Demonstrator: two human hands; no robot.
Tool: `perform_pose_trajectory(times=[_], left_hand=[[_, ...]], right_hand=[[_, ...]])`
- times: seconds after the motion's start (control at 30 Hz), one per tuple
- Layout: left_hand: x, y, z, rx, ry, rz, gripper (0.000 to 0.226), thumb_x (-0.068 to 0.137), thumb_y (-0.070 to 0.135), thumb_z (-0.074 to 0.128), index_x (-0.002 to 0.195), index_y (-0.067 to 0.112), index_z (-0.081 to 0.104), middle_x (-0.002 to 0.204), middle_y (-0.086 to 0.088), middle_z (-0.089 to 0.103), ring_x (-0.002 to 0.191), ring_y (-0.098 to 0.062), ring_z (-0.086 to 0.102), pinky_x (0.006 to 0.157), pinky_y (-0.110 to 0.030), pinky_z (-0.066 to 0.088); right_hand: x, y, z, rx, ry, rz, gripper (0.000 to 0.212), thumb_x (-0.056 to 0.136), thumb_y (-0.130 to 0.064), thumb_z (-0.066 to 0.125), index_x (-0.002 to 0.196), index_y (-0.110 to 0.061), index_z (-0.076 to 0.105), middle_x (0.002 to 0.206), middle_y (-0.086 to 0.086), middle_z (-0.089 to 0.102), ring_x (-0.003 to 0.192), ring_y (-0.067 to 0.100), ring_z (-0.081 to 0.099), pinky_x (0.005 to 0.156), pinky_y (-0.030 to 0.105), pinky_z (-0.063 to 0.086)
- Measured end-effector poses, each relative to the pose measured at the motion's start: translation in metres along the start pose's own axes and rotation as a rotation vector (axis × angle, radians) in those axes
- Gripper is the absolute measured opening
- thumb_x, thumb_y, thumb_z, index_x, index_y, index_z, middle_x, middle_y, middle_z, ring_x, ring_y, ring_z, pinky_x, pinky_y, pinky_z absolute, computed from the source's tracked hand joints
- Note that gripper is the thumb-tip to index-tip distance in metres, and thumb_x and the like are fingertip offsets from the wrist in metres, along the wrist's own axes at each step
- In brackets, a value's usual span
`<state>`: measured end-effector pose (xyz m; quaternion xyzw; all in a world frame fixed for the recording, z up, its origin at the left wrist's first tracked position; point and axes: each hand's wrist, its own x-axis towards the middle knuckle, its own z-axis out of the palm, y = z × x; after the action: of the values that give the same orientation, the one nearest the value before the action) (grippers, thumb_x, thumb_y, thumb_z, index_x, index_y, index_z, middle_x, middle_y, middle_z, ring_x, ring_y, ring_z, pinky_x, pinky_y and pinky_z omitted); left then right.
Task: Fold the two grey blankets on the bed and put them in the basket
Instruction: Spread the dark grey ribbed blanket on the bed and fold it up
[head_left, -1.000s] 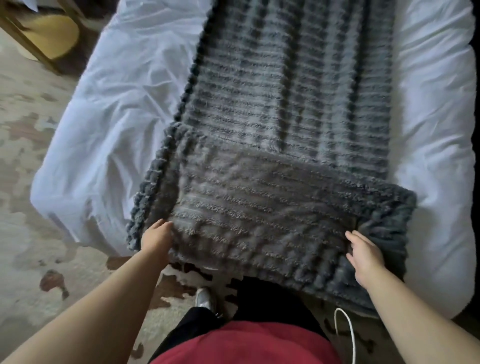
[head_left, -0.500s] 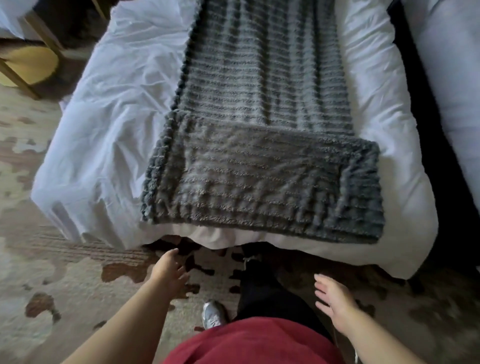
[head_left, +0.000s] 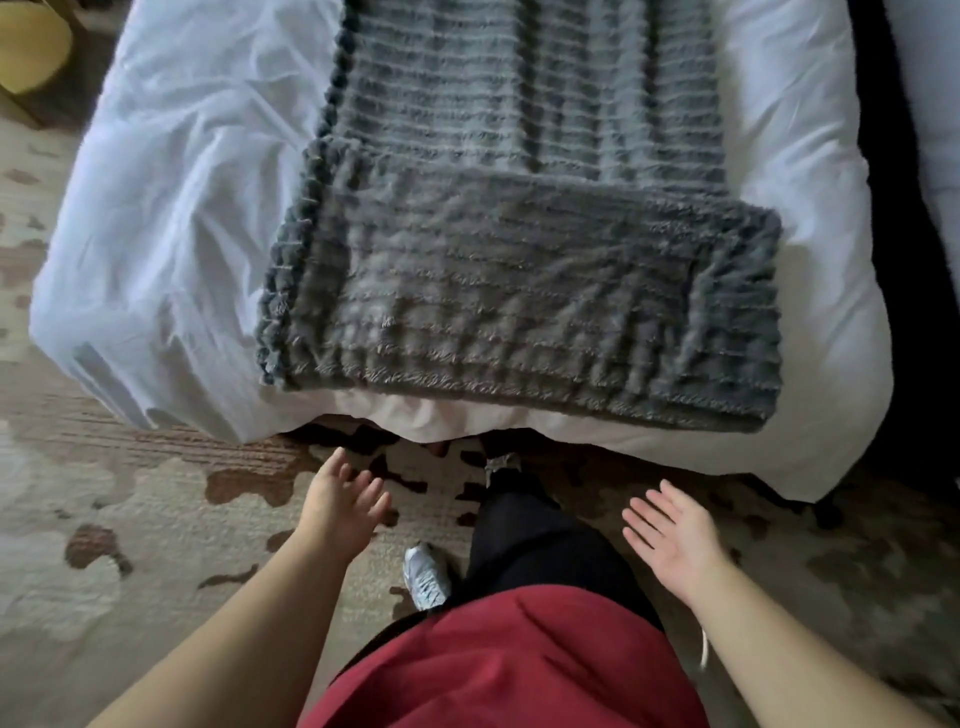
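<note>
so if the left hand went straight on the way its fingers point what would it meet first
Probably the white bedding at the foot of the bed, just under the folded grey blanket. The left hand is open over the carpet; its height is unclear.

A single wide head-worn camera looked forward and steeply down. The bed (head_left: 171, 218) filled the upper frame, near.

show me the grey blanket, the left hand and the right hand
grey blanket (head_left: 519, 291): head view, middle of its near, folded-over part
left hand (head_left: 337, 509): head view, back of the hand
right hand (head_left: 674, 540): head view, open palm
</note>
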<state>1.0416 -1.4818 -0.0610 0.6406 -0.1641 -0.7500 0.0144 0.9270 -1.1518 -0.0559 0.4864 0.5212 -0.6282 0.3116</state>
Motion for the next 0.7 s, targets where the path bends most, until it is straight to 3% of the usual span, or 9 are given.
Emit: perform_pose_trajectory(times=[0.17,0.27,0.33,0.4,0.47,0.6,0.7], left_hand=[[0.049,0.027,0.062,-0.106,-0.030,0.074,0.076,0.090,0.057,0.051,0.151,0.020,0.024,0.154,-0.011,0.031,0.143,-0.026,0.028,0.116,-0.047,0.021],[0.080,0.036,0.090,-0.250,-0.045,0.108,0.071,0.085,0.063,0.053,0.138,0.017,0.047,0.137,-0.009,0.053,0.125,-0.029,0.050,0.109,-0.050,0.034],[0.092,0.043,0.103,-0.378,-0.089,0.130,0.063,0.083,0.061,0.056,0.128,0.017,0.057,0.129,-0.013,0.060,0.114,-0.035,0.057,0.102,-0.054,0.041],[0.095,0.052,0.111,-0.439,-0.111,0.146,0.061,0.082,0.062,0.056,0.123,0.017,0.062,0.121,-0.018,0.064,0.111,-0.040,0.057,0.101,-0.060,0.038],[0.091,0.060,0.114,-0.454,-0.097,0.153,0.061,0.081,0.064,0.054,0.118,0.016,0.065,0.114,-0.019,0.067,0.106,-0.041,0.058,0.097,-0.061,0.039],[0.064,0.070,0.110,-0.503,-0.058,0.127,0.060,0.082,0.055,0.061,0.128,0.017,0.060,0.126,-0.019,0.062,0.117,-0.041,0.054,0.101,-0.062,0.038],[0.031,0.078,0.110,-0.499,-0.071,0.121,0.046,0.086,0.044,0.060,0.119,0.013,0.064,0.114,-0.019,0.068,0.107,-0.039,0.060,0.086,-0.058,0.049]], right_hand=[[0.058,-0.037,0.042,0.277,-0.028,0.030,0.073,0.090,-0.050,0.055,0.146,-0.008,0.032,0.144,0.016,0.043,0.134,0.032,0.041,0.103,0.045,0.038],[0.095,-0.052,0.062,0.430,0.043,0.069,0.084,0.086,-0.056,0.058,0.148,-0.009,0.027,0.150,0.015,0.034,0.139,0.032,0.033,0.112,0.048,0.029],[0.115,-0.063,0.067,0.539,0.072,0.073,0.074,0.087,-0.056,0.055,0.142,-0.009,0.037,0.146,0.016,0.040,0.132,0.033,0.041,0.108,0.051,0.033],[0.126,-0.078,0.070,0.623,0.046,0.049,0.061,0.087,-0.056,0.054,0.131,-0.013,0.051,0.136,0.017,0.051,0.118,0.036,0.051,0.097,0.053,0.042],[0.128,-0.092,0.071,0.675,-0.006,0.037,0.059,0.085,-0.058,0.054,0.124,-0.014,0.058,0.129,0.020,0.057,0.117,0.040,0.053,0.099,0.059,0.040],[0.104,-0.111,0.062,0.650,-0.042,0.026,0.064,0.081,-0.061,0.058,0.127,-0.016,0.055,0.132,0.020,0.053,0.121,0.044,0.048,0.104,0.065,0.032],[0.074,-0.120,0.056,0.595,0.006,-0.014,0.057,0.086,-0.053,0.055,0.134,-0.024,0.053,0.139,0.014,0.051,0.128,0.039,0.044,0.108,0.060,0.030]])
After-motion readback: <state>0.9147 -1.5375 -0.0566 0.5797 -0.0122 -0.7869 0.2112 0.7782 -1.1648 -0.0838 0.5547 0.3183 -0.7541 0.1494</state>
